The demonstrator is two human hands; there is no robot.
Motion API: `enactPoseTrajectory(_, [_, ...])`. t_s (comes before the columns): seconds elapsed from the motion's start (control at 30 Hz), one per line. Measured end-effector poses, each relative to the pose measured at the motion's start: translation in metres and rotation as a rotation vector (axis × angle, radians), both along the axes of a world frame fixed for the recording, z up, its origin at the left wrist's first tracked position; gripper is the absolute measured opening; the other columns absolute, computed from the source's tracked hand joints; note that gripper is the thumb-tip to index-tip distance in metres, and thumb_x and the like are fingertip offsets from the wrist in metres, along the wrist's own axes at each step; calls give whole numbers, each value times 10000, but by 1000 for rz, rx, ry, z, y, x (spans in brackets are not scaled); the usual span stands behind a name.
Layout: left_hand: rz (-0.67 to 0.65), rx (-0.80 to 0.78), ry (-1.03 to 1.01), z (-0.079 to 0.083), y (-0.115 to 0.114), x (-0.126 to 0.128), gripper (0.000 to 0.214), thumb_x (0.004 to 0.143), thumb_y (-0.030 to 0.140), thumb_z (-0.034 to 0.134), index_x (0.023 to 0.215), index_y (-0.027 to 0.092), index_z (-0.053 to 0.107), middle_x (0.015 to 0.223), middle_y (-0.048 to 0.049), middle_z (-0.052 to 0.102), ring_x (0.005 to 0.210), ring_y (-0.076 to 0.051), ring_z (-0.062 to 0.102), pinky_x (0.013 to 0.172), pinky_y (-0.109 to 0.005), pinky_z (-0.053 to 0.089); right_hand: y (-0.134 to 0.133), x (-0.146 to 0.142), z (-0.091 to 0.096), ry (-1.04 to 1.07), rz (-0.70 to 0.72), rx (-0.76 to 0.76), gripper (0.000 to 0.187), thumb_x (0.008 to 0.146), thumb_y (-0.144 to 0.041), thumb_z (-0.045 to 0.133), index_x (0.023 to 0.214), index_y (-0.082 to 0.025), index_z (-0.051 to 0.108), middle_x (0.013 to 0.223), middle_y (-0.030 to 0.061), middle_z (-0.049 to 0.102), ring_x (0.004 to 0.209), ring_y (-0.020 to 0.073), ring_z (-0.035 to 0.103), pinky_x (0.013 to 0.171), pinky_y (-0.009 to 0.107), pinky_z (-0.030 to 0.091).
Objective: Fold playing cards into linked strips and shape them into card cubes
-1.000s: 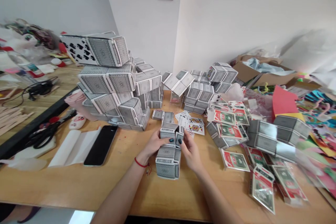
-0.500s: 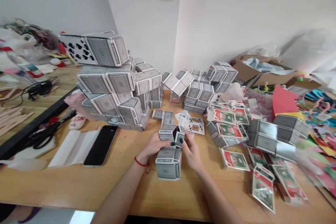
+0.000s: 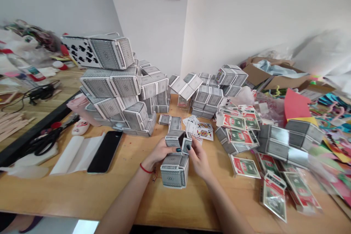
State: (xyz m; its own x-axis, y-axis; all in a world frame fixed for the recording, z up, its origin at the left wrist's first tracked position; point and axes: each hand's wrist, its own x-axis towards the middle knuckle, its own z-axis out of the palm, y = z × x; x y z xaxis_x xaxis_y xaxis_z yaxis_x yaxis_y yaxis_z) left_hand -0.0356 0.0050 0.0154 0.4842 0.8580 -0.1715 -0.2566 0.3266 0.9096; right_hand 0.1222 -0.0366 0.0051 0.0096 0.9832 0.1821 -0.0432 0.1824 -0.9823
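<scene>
Between my hands, near the table's front, is a block of folded playing cards point(image 3: 174, 173), grey backs facing out, made of joined cubes. My left hand point(image 3: 161, 151) grips its upper cube from the left, thumb laid across the front. From the right, my right hand point(image 3: 197, 155) closes on a card flap point(image 3: 187, 144) at that cube's side. A dark gap shows between flap and cube. Just beyond lie smaller folded card pieces point(image 3: 174, 122) and loose face-up playing cards point(image 3: 202, 131). My other fingers are partly hidden behind the block.
A tall stack of card blocks point(image 3: 112, 84) stands at left, a lower stack point(image 3: 208, 98) behind. A phone point(image 3: 105, 152), white paper point(image 3: 75, 155) and scissors point(image 3: 49, 140) lie left. Red-and-green card boxes point(image 3: 274, 195) and coloured paper point(image 3: 297, 104) cover the right.
The block in my hands has shifted very slightly left, and its lower cube has turned a little. Both hands keep their hold; the surrounding things stay put.
</scene>
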Motion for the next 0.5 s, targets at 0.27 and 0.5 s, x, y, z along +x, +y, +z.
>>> enactPoseTrajectory(0.27, [15, -10, -8, -3, 0, 0, 374, 549, 205, 742, 897, 120, 637, 902, -79, 680, 826, -208, 612, 733, -283, 453, 0, 0, -3, -7, 4, -17, 476, 805, -384, 513, 1252, -238, 435, 1214, 61, 546, 1151, 233, 472, 904, 377, 443])
enactPoseTrajectory(0.5, [16, 21, 76, 0, 0, 5, 331, 569, 208, 735, 878, 118, 657, 886, -73, 687, 767, -185, 621, 713, -276, 463, 3, 4, -10, 12, -18, -33, 498, 799, -388, 521, 1257, -222, 420, 1232, 76, 528, 1147, 237, 476, 896, 369, 447])
